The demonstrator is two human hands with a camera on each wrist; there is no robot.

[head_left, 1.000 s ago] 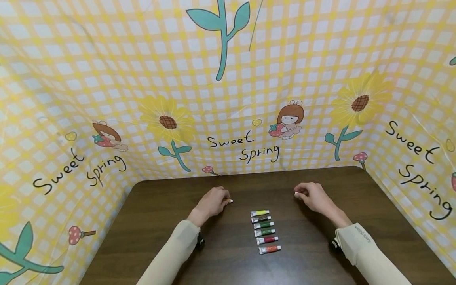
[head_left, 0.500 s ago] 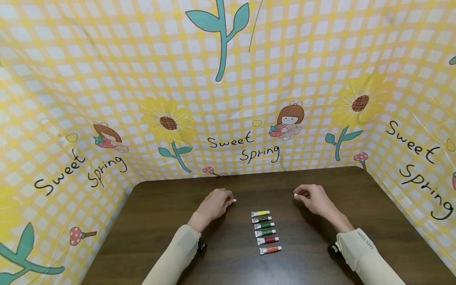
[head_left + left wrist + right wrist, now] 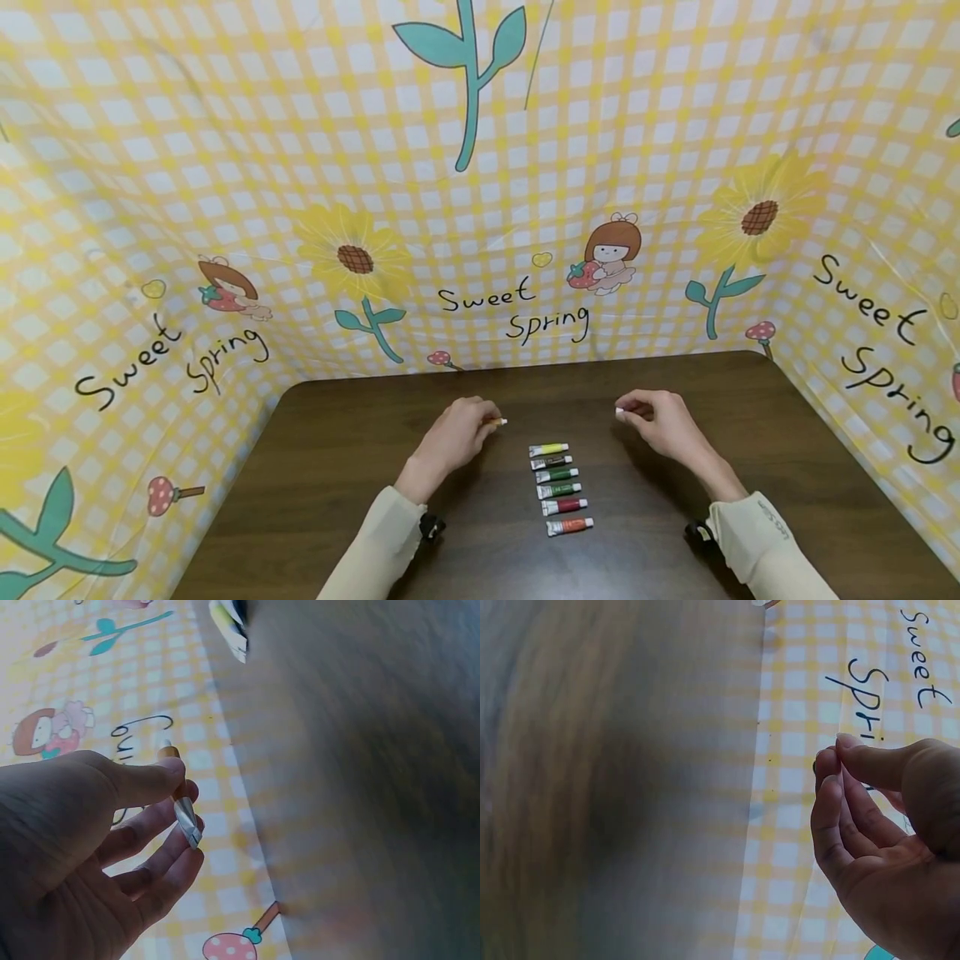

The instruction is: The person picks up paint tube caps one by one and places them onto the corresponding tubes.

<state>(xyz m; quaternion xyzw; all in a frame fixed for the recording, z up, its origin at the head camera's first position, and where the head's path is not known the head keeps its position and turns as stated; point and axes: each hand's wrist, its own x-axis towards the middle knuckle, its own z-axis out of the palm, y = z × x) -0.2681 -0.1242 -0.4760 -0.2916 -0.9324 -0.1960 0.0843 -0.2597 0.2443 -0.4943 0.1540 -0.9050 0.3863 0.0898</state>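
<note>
My left hand (image 3: 459, 433) pinches a small ochre-orange paint tube (image 3: 186, 814) between thumb and fingers, its pale nozzle end pointing right in the head view. Across from it, the right hand (image 3: 663, 423) holds a tiny white cap (image 3: 619, 412) between thumb and fingertips. In the right wrist view the pinched fingertips hide the cap. Between the hands and closer to me lies a column of several paint tubes, from a yellow tube (image 3: 553, 449) at the far end, past a red tube (image 3: 564, 507), to an orange tube (image 3: 572, 526) nearest me.
Everything lies on a dark brown wooden table (image 3: 315, 500) with rounded far corners. A yellow checked cloth (image 3: 480, 225) with flowers and "Sweet Spring" lettering hangs behind it and along both sides. Each wrist wears a black band beside a light sleeve (image 3: 382, 542).
The left hand has slid right toward the middle with the ochre tube. My right hand has shifted slightly left and nearer, still pinching the cap. The tubes in the column lie as before.
</note>
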